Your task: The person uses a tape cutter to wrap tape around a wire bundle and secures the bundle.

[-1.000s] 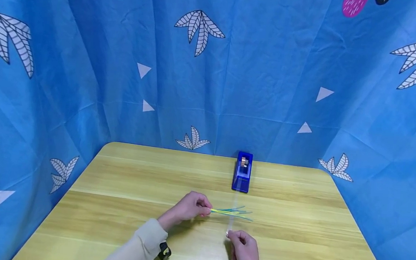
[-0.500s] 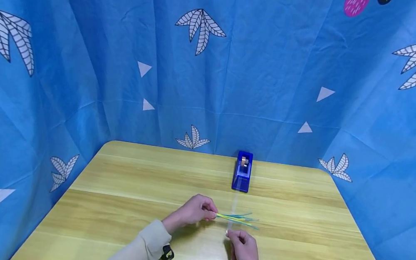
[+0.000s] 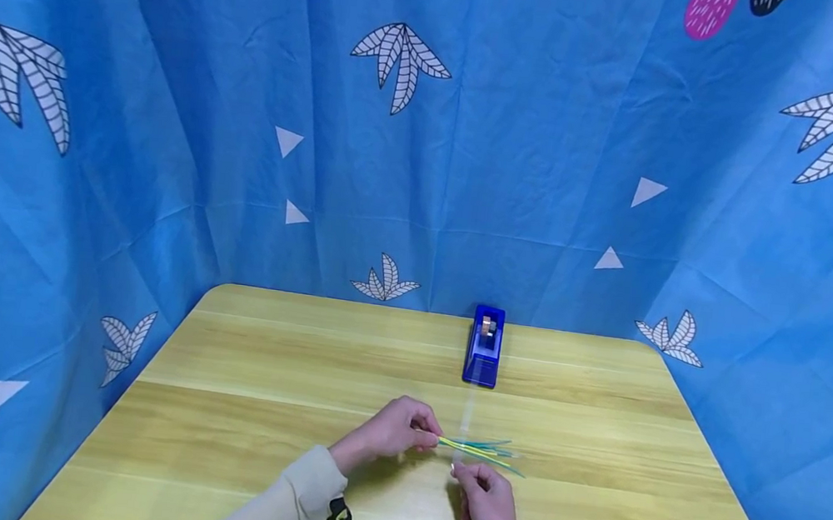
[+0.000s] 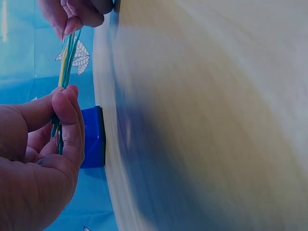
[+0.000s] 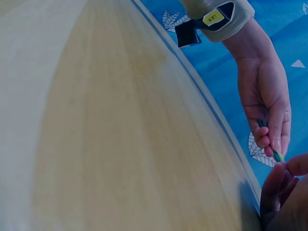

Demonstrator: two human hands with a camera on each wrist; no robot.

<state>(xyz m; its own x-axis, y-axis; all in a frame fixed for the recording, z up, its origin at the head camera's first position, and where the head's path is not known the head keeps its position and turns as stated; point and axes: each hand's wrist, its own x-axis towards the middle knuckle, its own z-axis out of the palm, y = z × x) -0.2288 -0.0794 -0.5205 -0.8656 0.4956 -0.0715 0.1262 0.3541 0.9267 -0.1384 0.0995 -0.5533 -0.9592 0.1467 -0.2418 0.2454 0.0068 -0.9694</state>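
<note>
Holding strands point(image 3: 477, 449) | L hand point(image 3: 399, 428) | long axis approx. L–R, pointing rt

- Table point(image 3: 287, 348): looks like pale wood with streaky lines, smooth, and shiny near its front.
- Curtain point(image 3: 549, 139), behind the table: thin cloth or plastic, can't tell which; creased, with a soft shine.
- Holder point(image 3: 480, 368), by the table's back edge: hard plastic, smooth and glossy.
- Tape point(image 3: 467, 413), over the table's middle: thin, clear plastic, smooth and shiny.
- Strands point(image 3: 475, 448), above the table's middle: look like smooth plastic.
- Sleeve point(image 3: 289, 490), over the table's front: soft, dull cloth.
</note>
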